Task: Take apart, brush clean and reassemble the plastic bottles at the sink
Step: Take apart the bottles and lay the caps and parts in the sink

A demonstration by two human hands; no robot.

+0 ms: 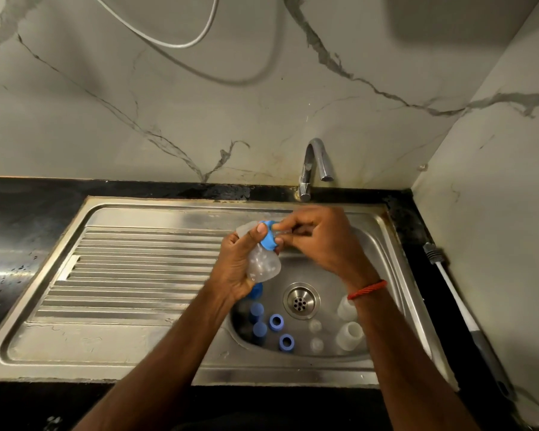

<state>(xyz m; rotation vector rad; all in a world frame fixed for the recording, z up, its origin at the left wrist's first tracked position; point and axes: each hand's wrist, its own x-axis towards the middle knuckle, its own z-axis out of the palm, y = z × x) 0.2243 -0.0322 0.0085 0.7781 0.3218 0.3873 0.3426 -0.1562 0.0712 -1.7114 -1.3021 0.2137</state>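
Working over the sink (106, 346) basin, so drips and dropped parts land in steel, not on the counter (28, 219). Tap (316, 163) sits behind the hands, no water visible.

Brush (448, 284) lies along the counter at right, well apart from both hands. Reads as the take-apart stage, brushing not yet begun.

Left hand (237, 269) wraps the bottle (263, 262) body, thumb up near the neck, holding it tilted above the basin just left of the drain (301, 301). That's the anchor against twist.

Right hand (321, 241) has curled fingers pinching at the blue ring (269, 237) on the neck. It's blurred there, so I can't tell if a teat is in the pinch too. Likely unscrewing.

Stripped parts lie on the basin floor:
- two loose bottles (350, 335) right of the drain, by the right wrist
- two blue caps (257, 309) and two loose rings (276, 321) left of the drain
- two clear teats (315, 325) between those groups
- another blue piece half hidden under the left hand

Risk: clear plastic is slippery if wet and the thin wall flexes under a hard squeeze, so gripping near the neck makes sense.
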